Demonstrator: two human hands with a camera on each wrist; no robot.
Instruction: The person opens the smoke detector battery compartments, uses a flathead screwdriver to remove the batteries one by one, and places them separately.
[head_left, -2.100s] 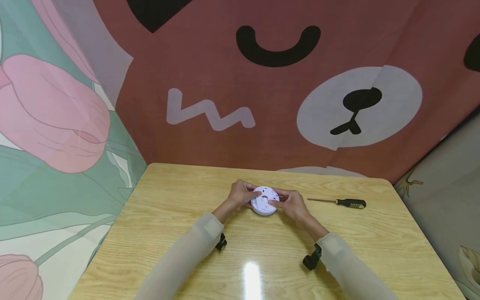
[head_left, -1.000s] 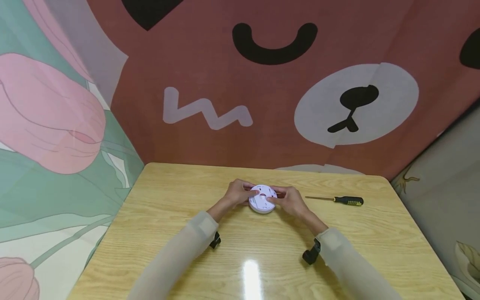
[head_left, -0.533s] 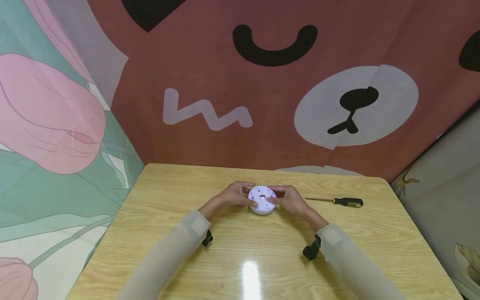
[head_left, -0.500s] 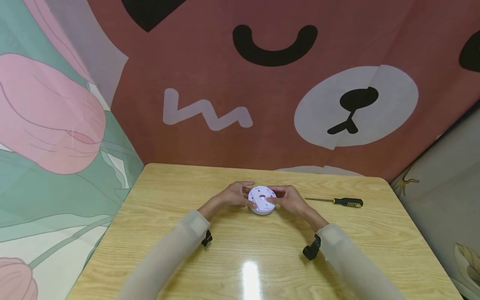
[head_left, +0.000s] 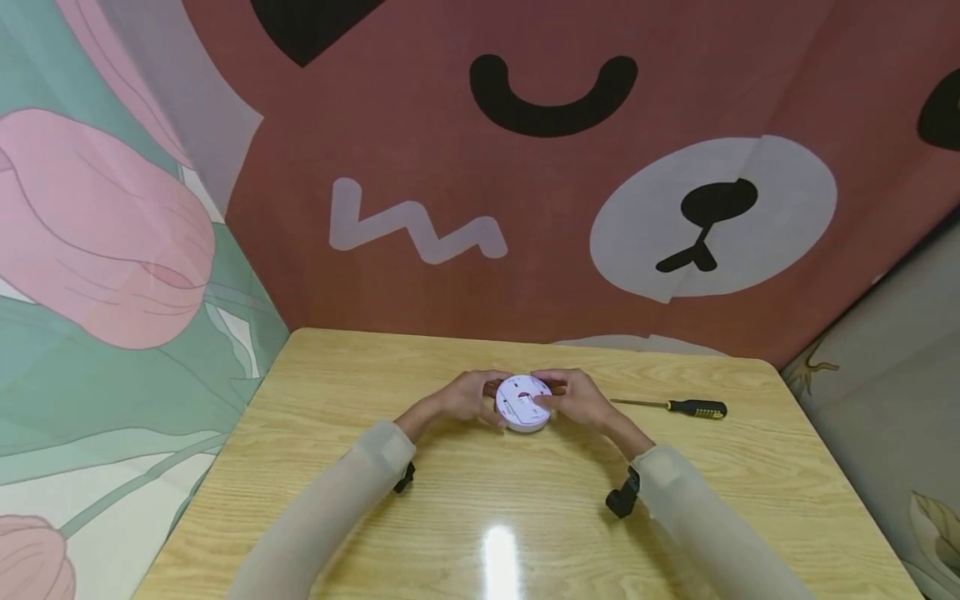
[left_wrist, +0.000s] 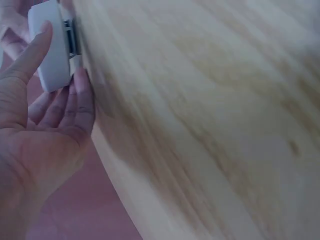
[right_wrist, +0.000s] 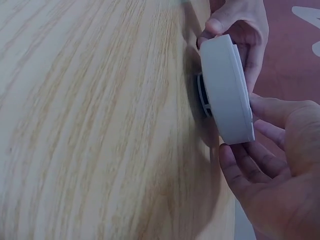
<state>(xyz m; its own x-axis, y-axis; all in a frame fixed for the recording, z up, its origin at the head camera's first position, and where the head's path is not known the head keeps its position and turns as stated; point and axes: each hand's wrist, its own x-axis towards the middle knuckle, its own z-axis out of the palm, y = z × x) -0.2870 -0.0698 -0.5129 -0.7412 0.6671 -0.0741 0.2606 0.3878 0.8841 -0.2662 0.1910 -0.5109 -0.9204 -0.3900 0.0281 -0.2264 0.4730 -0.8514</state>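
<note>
A round white smoke detector [head_left: 522,410] is held over the table, its slotted mounting plate facing up. In the right wrist view, the dark vented part [right_wrist: 204,95] under its white body [right_wrist: 225,85] faces the wood, close over it. My left hand [head_left: 467,396] grips its left side, and in the left wrist view the thumb [left_wrist: 37,50] lies along the rim with the other fingers curled beneath. My right hand [head_left: 581,402] pinches the right side, thumb on the upper plate and fingers under the edge.
To the right of my right hand lies a screwdriver [head_left: 697,408] with a black and yellow handle, its shaft pointing left. The wooden table [head_left: 375,367] ends at a brown bear-print cloth [head_left: 420,300] at the back.
My left thumb has shifted off the top plate to the near left rim, and the left forearm has swung left. The detector has turned slightly. My right hand stays in nearly the same place.
</note>
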